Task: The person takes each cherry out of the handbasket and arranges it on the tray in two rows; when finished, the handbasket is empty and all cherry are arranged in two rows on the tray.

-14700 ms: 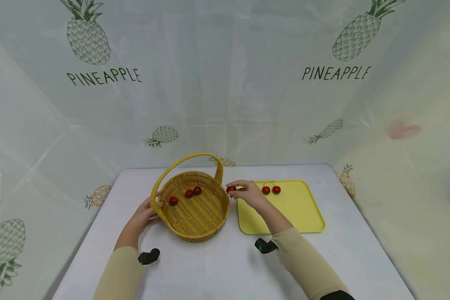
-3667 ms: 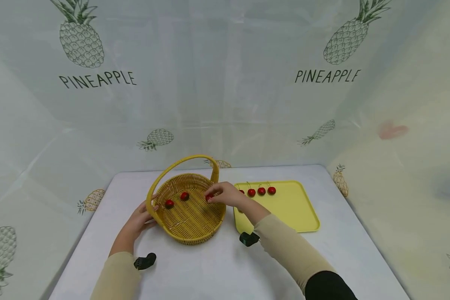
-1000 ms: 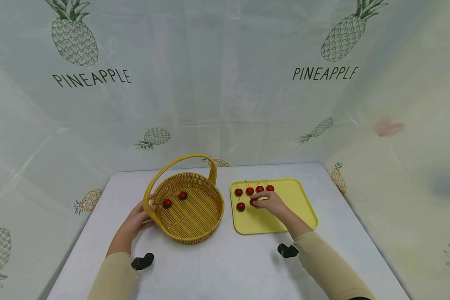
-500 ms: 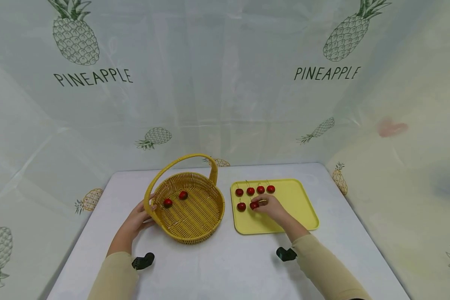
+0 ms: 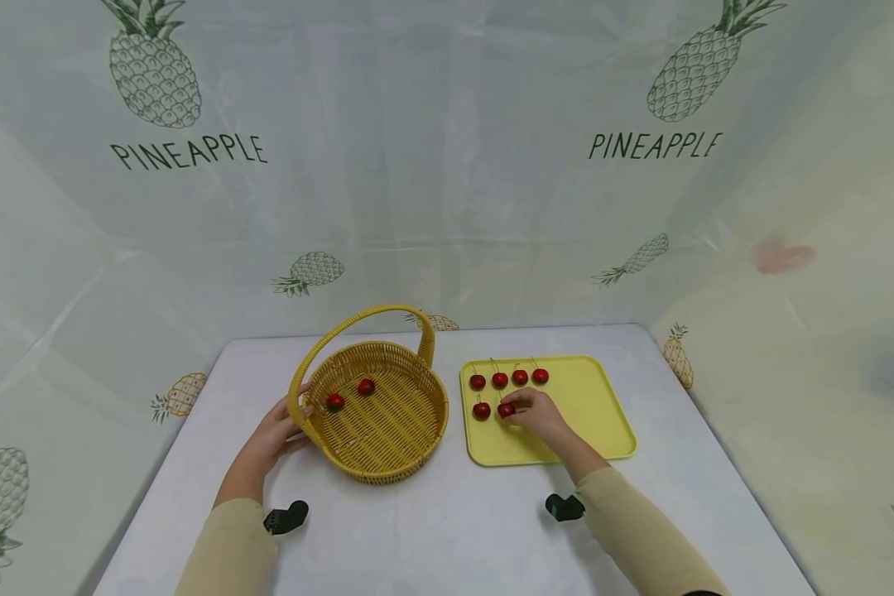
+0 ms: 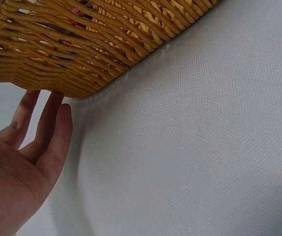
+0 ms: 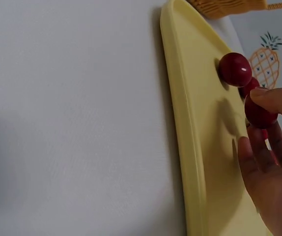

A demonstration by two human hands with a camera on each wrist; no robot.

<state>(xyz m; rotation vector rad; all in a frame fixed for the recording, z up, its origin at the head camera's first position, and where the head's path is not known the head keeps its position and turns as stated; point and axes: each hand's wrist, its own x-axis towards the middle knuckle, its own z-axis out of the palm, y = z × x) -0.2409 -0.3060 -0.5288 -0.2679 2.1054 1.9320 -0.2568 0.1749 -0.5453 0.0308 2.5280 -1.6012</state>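
Note:
My left hand (image 5: 274, 432) holds the yellow wicker basket (image 5: 387, 443) at its left side, by the foot of its tall handle. In the left wrist view, several fingers (image 6: 62, 130) touch the basket's lower wall. Two red cherries (image 5: 366, 386) lie inside, toward the left and back. My right hand (image 5: 538, 414) is over the yellow tray (image 5: 581, 414), pinching a cherry (image 7: 260, 112) between thumb and fingers. Whether that cherry touches the tray, I cannot tell. Left of it lies one cherry (image 5: 481, 410); several more with stems stand in a row (image 5: 500, 380) along the tray's back edge.
The basket and tray stand side by side on a white table (image 5: 417, 530), a narrow gap between them. The basket's handle (image 5: 358, 319) arches high over its back. Behind the table hangs a pale curtain (image 5: 432, 165) printed with pineapples.
Several cherries have gone from basket to tray, building a back row and starting a second. My right hand came from the basket to the tray with a cherry. My left hand stayed on the basket.

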